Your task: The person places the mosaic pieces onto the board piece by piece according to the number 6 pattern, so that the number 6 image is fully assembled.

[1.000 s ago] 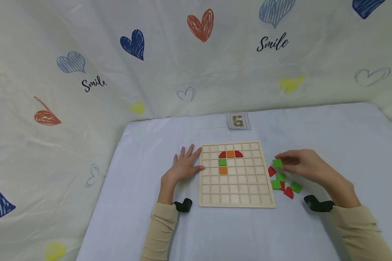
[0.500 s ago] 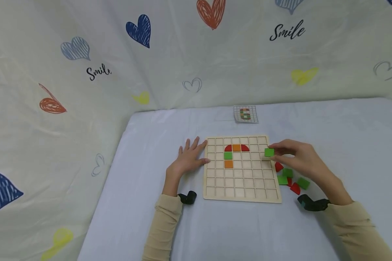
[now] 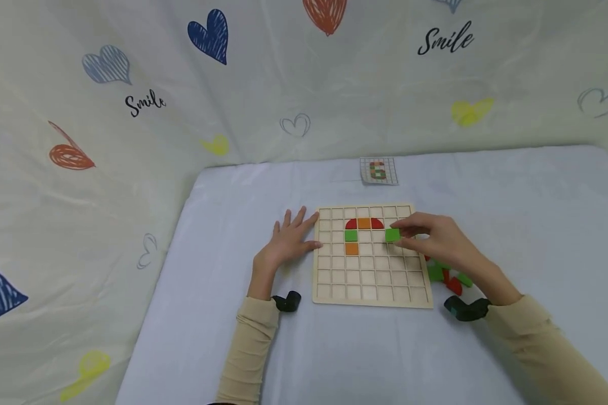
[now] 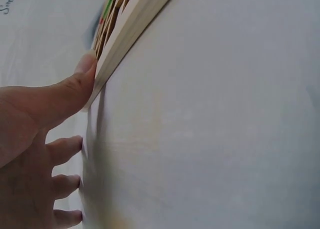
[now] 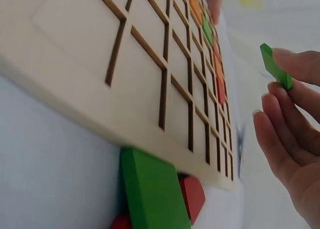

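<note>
My right hand pinches a green square tile between thumb and fingers. In the right wrist view that green tile is held up off the board. The wooden grid board lies flat under it. Set in its cells are an orange tile between two red quarter-round tiles, with a green tile and another orange tile below the left one. My left hand has its fingers spread, and its thumb touches the board's left edge.
Loose green tiles and red tiles lie in a pile along the board's right edge, partly behind the right forearm. A card printed with a coloured grid pattern lies at the back of the white-covered table.
With the green tile pinched, my right hand has moved left from the pile to over the right part of the board. My left hand stays at the board's edge. The head view has shifted.
</note>
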Available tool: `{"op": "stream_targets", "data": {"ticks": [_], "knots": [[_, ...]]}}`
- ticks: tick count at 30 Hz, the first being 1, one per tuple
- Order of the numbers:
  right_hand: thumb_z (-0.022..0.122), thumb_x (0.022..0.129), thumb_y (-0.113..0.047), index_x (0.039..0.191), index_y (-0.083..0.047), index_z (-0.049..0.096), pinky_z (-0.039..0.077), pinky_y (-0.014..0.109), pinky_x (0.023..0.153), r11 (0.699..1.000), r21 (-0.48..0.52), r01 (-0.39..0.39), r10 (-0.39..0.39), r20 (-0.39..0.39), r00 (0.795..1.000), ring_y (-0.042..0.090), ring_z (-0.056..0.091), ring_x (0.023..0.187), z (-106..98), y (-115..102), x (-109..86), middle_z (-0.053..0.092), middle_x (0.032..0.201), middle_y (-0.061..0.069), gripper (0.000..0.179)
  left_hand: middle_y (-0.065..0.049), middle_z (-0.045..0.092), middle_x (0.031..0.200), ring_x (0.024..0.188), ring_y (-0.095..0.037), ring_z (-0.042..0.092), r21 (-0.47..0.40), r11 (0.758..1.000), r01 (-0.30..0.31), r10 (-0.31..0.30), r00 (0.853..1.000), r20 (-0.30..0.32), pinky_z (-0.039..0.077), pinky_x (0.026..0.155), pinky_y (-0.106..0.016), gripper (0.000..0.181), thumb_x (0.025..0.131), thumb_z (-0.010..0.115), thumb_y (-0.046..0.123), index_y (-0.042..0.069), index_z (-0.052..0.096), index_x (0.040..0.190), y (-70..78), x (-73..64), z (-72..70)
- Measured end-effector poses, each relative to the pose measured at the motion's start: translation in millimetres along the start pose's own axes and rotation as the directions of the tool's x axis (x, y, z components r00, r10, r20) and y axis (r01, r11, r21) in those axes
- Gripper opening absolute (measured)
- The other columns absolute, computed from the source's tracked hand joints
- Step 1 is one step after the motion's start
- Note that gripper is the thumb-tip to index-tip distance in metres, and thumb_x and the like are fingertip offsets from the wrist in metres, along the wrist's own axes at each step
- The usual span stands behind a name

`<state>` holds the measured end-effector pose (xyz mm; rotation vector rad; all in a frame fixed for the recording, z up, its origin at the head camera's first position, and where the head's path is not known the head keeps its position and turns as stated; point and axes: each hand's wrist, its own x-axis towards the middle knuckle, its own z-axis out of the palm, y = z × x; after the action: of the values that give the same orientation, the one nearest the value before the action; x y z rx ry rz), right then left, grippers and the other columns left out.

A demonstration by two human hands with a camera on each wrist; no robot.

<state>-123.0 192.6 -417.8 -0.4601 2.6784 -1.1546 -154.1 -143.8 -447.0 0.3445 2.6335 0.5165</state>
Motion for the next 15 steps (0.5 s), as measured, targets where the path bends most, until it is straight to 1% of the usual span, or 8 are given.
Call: {"op": "stream_targets", "data": {"ticks": [4, 7, 11, 15], "knots": [[0.081, 0.090, -0.019, 0.120, -0.006, 0.076, 0.053, 0.024, 0.079, 1.000, 0.002, 0.009, -0.009, 0.020, 1.000, 0.022, 0.066, 0.093, 9, -5, 9.0, 0.072, 0.102, 0.006, 0.034, -0.007, 0.005, 0.174, 0.159, -0.041, -0.008, -0.010, 1.000, -0.011, 0.011, 1.000, -0.008, 0.001, 0.125, -0.066, 0.079, 0.100, 0.063, 0.047, 0.028, 0.023, 0.166, -1.8, 0.9, -1.2], [0.083, 0.087, -0.015, 0.116, -0.005, 0.077, 0.053, 0.025, 0.077, 1.000, 0.002, 0.025, -0.025, 0.047, 0.999, 0.019, 0.066, 0.089, 17, -6, 14.4, 0.073, 0.100, 0.005, 0.031, -0.007, 0.004, 0.175, 0.159, -0.041, -0.008, -0.015, 1.000, -0.019, 0.019, 1.000, -0.003, 0.001, 0.125, -0.066, 0.080, 0.100, 0.063, 0.047, 0.028, 0.021, 0.166, -2.7, 1.1, -0.1], [0.083, 0.085, -0.012, 0.113, -0.004, 0.078, 0.054, 0.027, 0.077, 0.999, -0.006, 0.048, -0.048, 0.075, 0.996, 0.017, 0.065, 0.088, 28, -7, 20.0, 0.074, 0.100, 0.005, 0.030, -0.006, 0.004, 0.175, 0.159, -0.040, -0.008, -0.023, 1.000, -0.017, 0.017, 1.000, 0.000, 0.001, 0.125, -0.066, 0.082, 0.099, 0.065, 0.047, 0.028, 0.021, 0.166, -2.9, -0.7, 1.2], [0.083, 0.084, -0.010, 0.112, -0.002, 0.077, 0.055, 0.031, 0.079, 0.999, -0.004, 0.043, -0.042, 0.086, 0.995, 0.019, 0.064, 0.088, 37, -9, 23.8, 0.075, 0.100, 0.007, 0.030, -0.007, 0.005, 0.174, 0.159, -0.040, -0.007, -0.034, 0.999, -0.012, 0.012, 1.000, -0.013, 0.001, 0.125, -0.066, 0.081, 0.099, 0.066, 0.046, 0.027, 0.023, 0.166, -2.7, -2.4, 1.8]]}}
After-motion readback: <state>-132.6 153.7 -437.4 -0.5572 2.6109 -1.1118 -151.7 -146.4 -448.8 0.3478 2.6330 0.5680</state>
